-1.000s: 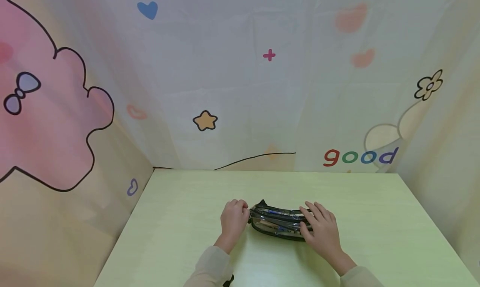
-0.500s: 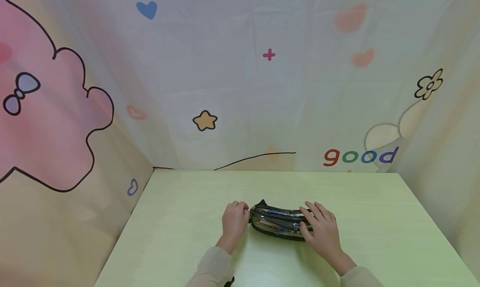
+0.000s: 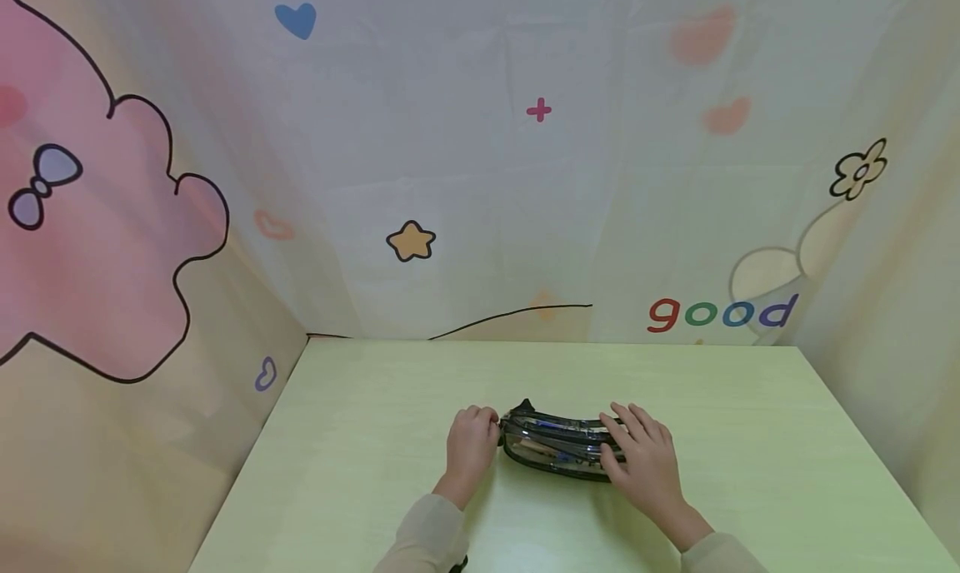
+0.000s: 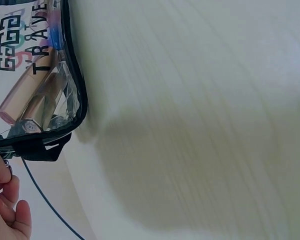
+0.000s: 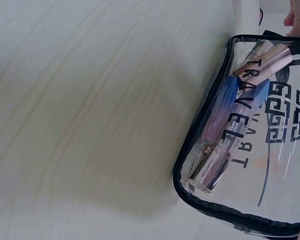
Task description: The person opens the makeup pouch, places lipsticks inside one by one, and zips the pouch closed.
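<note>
A clear cosmetic bag (image 3: pixel 555 450) with black edging lies near the middle of the table. Its printed "TRAVEL" lettering and several makeup tubes (image 5: pixel 215 165) show through the plastic in the right wrist view. At the bag's left end my left hand (image 3: pixel 471 444) pinches a small metal zipper pull (image 4: pixel 8 166), partly hidden by the fingers in the left wrist view. My right hand (image 3: pixel 647 465) holds the bag's other end, the fingers spread over its top and the thumb against the near side. That end is mostly covered by the hand.
The pale green table (image 3: pixel 360 381) reaches back to a hanging cloth (image 3: pixel 465 181) with printed hearts, a star and "good". More cloth closes in the left and right sides. A small black object (image 3: pixel 459 563) shows beside the left sleeve (image 3: pixel 427 531).
My left hand has moved very slightly right and down at the bag's end. The right hand and the bag look the same.
</note>
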A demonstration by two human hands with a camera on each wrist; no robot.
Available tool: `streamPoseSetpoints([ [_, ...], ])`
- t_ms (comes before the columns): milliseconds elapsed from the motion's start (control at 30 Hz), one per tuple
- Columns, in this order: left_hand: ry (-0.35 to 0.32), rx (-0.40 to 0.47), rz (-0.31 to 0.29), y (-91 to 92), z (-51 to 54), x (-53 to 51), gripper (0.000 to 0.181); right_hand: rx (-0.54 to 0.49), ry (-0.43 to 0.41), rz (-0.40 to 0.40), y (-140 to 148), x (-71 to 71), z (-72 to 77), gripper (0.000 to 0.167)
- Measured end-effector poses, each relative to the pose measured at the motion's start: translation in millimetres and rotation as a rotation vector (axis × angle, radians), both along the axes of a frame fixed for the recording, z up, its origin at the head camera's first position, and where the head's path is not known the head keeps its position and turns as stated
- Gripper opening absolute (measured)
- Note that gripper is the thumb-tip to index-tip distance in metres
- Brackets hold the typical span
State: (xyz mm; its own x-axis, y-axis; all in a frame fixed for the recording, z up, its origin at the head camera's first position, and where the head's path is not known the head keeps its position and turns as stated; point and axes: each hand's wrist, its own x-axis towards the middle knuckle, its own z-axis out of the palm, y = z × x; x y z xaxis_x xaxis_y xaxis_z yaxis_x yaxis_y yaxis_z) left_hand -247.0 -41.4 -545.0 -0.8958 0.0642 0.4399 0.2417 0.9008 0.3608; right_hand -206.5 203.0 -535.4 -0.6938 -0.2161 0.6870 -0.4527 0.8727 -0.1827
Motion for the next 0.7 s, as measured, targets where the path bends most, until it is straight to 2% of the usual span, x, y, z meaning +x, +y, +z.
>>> streamPoseSetpoints([
  [167,-0.045,-0.024,-0.018,0.7,-3.2,0.3,0.005,0.001,-0.001,-0.002,0.2,-0.1,-0.5,0.038],
  [500,-0.040,-0.033,-0.041,1.0,-4.9,1.9,0.004,-0.003,0.008,0.004,-0.6,0.9,1.0,0.037],
  [700,-0.012,-0.048,-0.052,0.6,-6.0,1.7,0.005,0.001,0.006,0.004,-0.7,0.9,1.0,0.037],
])
